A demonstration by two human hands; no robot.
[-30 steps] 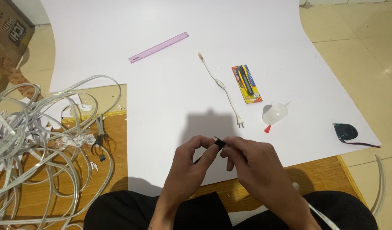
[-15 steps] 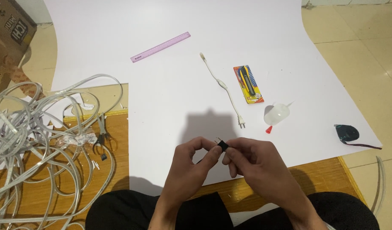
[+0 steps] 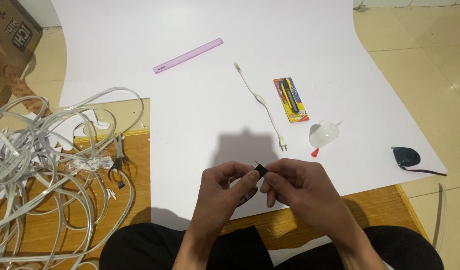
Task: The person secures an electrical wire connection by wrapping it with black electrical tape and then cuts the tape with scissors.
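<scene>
sheet (image 3: 200,100) on floor | ruler (image 3: 188,55) far left on sheet | corded plug (image 3: 260,104) centre | knife pack (image 3: 291,99) right of it | cable pile (image 3: 50,165) left, off sheet | hands near edge, holding small plug (image 3: 260,170)

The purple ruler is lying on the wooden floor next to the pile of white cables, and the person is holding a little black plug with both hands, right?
Not quite. The head view shows the purple ruler lying on the white sheet, far from the white cables. The rest is right: the left hand and right hand both hold the little black plug.
</scene>
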